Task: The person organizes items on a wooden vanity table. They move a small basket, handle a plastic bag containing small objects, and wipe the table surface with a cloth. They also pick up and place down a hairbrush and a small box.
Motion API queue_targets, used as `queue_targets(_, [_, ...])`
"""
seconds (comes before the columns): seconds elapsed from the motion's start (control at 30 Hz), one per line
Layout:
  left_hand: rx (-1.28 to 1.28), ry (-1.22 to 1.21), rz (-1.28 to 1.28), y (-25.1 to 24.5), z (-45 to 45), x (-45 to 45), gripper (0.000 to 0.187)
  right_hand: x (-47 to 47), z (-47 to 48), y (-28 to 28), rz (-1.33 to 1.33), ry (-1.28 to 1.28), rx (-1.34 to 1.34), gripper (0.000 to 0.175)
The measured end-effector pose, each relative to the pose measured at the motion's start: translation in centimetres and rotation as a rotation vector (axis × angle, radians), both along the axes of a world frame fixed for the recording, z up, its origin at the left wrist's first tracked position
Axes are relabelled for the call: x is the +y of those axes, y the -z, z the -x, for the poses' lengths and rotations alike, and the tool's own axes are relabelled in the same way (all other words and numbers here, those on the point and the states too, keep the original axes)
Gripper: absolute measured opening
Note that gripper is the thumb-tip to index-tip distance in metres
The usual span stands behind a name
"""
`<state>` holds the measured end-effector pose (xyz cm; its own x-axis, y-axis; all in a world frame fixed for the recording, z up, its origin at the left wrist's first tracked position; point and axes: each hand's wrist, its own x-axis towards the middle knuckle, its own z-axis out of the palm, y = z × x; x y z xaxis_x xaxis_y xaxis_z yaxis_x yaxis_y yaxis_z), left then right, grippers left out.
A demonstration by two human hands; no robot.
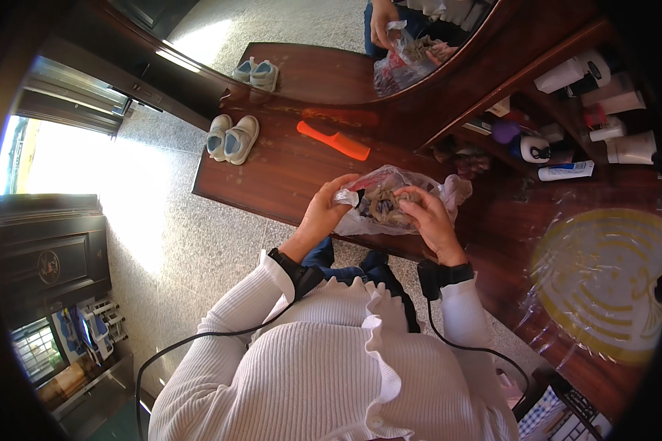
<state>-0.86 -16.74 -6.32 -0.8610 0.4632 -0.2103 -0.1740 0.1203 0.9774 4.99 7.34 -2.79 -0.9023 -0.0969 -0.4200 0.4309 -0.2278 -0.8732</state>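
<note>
A clear plastic bag (346,225) with red print lies at the front edge of a dark wooden dressing table (287,182). Its mouth gapes upward, showing several bunched fabric scrunchies (385,205) in tan, brown and grey. My left hand (331,201) pinches the bag's left rim, where a crumpled end of plastic sticks out by the thumb. At the opposite side, my right hand (427,214) has its thumb and fingertips on a tan scrunchie in the bag. A pale pink cloth item (455,190) rests just beyond my right hand.
An orange comb (334,141) and a pair of small pale shoes (233,139) lie on the tabletop. Behind them rises a mirror (309,71). Shelves at right hold toiletries, including a white tube (566,171). Cables (198,335) trail from both wristbands.
</note>
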Motion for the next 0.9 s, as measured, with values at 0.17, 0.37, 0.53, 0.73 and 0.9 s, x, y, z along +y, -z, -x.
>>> queue_targets(0.17, [-0.155,0.052,-0.160,-1.1,-0.4,0.6,0.048,-0.7,-0.8,1.0,0.264,0.117,0.126,0.014])
queue_targets(0.37, [-0.208,0.097,-0.084,-1.8,-1.1,0.5,0.047,-1.2,-1.2,1.5,0.126,-0.047,0.360,0.016])
queue_targets(0.53, [0.036,0.124,-0.125,-0.3,-0.5,0.3,0.034,-1.3,-1.2,1.1,0.107,-0.076,0.212,0.028])
queue_targets(0.73, [0.321,0.059,-0.020,0.0,-0.9,0.7,0.030,-2.2,-1.6,0.8,-0.158,-0.091,0.315,0.049])
queue_targets(0.9, [0.427,0.106,0.142,-1.5,-0.6,0.9,0.030,-1.6,-1.4,0.8,-0.487,-0.084,0.342,0.038])
